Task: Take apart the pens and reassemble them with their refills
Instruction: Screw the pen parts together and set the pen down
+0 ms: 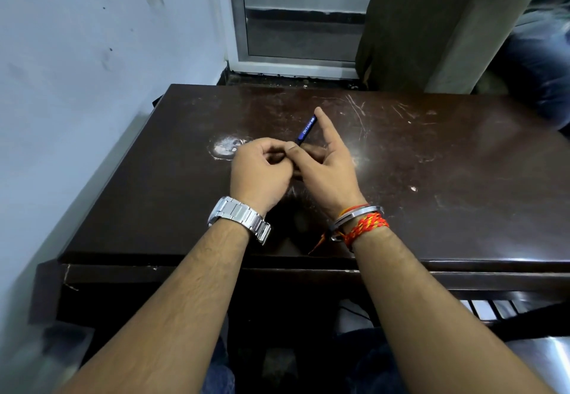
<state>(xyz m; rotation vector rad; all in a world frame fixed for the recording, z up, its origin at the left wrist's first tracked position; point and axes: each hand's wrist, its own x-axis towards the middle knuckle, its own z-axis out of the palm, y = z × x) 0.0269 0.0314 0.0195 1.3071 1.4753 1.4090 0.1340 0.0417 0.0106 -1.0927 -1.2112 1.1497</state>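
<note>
The pen point(307, 129) is held over the dark worktop point(431, 177), between both hands. The left hand point(260, 168) is curled shut at the near end, but what is pinched there is hidden. The right hand point(327, 165) is clamped on the middle, one finger left straight. From both grips the pen is pointed away and a little right. It is blue with white letters.

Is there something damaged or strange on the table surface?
Yes. The dark table has a worn whitish patch just beyond the left hand, and pale scratches near its far edge. The blue pen looks intact.
</note>
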